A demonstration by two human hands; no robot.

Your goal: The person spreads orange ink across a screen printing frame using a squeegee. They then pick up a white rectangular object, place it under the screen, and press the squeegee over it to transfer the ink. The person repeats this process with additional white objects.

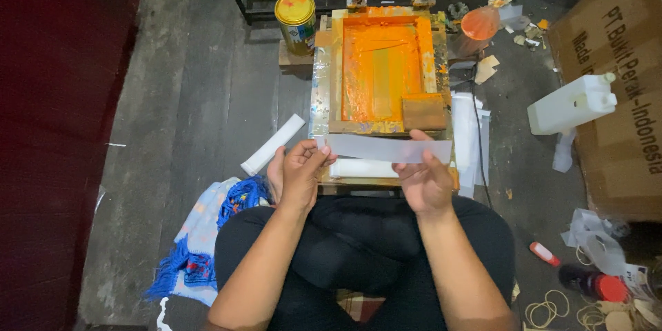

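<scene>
One long white paper strip (388, 148), pinched at both ends: your left hand (301, 174) and right hand (426, 181), fingers curled closed on it, before one orange-inked wooden screen frame (386, 72). One yellow tin (296, 21). Strip's underside hidden.

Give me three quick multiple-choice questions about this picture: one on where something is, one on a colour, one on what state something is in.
1. Where does the paint can stand?
A. Left of the wooden frame
B. On the person's lap
C. Inside the cardboard box

2. What colour is the ink in the printing frame?
A. Green
B. Orange
C. Black

3. How is the pale strip held?
A. Crumpled in one fist
B. Lying loose on the floor
C. Stretched between both hands

Answers: 1 A, the can sits by the frame's left corner. 2 B, the screen is coated orange. 3 C, the left hand and right hand each pinch one end.
</scene>
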